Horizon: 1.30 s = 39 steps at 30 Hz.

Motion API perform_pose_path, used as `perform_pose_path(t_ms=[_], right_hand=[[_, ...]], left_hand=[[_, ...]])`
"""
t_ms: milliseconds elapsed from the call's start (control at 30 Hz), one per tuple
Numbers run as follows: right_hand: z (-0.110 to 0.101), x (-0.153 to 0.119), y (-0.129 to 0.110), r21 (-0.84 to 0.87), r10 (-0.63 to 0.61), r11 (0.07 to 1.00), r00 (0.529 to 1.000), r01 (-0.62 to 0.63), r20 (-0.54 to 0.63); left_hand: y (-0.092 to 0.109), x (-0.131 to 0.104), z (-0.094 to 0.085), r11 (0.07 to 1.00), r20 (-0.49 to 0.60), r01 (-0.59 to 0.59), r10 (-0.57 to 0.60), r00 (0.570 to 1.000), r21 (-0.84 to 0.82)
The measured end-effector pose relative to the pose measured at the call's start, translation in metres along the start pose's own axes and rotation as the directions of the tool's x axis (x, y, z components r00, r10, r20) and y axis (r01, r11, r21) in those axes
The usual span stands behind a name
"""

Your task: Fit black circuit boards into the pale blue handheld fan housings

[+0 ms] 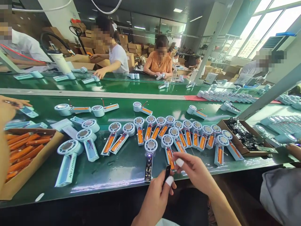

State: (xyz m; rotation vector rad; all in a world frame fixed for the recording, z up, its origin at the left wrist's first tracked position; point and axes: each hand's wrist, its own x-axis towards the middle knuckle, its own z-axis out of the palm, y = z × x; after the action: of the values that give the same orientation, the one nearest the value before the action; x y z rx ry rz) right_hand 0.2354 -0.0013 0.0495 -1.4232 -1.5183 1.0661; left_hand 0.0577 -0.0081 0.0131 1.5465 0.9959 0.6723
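My left hand (pixel 155 196), closed with a white cover on the thumb, grips a narrow black circuit board (pixel 167 172). To its right, my right hand (pixel 197 172) has its thumb and fingertips drawn together beside the board; anything pinched there is too small to make out. Just beyond both hands lies a light-blue handheld fan (pixel 167 141), an orange battery in its open handle, partly hidden by my fingers. Left of it, another handheld fan (pixel 150 145) has a black board in its handle with a small purple light lit.
Several open fans (pixel 192 133) lie in a row across the green bench. A box of orange batteries (pixel 35 175) stands left, a box of black circuit boards (pixel 246 133) right. Behind runs a green conveyor (pixel 117 97) with more fans. Co-workers sit opposite and at both sides.
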Motion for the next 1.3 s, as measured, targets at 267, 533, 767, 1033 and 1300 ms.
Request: perform_pose_path(t_ms=[267,533,767,1033,1300], right_hand=[[-0.009,0.024,0.024,-0.598,-0.185,0.793,0.981,0.115,-0.057],[0.000,0.015,0.018,-0.395,-0.203,0.906,0.975,0.152,-0.090],[0.005,0.003,0.039,-0.109,0.048,0.991,0.977,-0.072,-0.207],[0.023,-0.023,0.019,-0.556,-0.365,0.819,0.875,0.139,-0.318],[0.054,-0.010,0.035,-0.793,-0.310,0.608,0.913,-0.025,-0.267]], left_hand=[[-0.016,-0.007,-0.006,0.943,-0.140,0.136,-0.097,0.985,0.304],[-0.026,-0.014,-0.016,0.920,-0.327,0.147,-0.021,0.945,0.364],[-0.012,-0.002,0.003,0.974,-0.341,0.085,-0.008,0.940,0.212],[-0.008,0.021,0.007,0.992,-0.324,0.013,0.030,0.946,0.129],[-0.014,0.007,0.007,0.987,-0.330,0.057,-0.103,0.938,-0.148]])
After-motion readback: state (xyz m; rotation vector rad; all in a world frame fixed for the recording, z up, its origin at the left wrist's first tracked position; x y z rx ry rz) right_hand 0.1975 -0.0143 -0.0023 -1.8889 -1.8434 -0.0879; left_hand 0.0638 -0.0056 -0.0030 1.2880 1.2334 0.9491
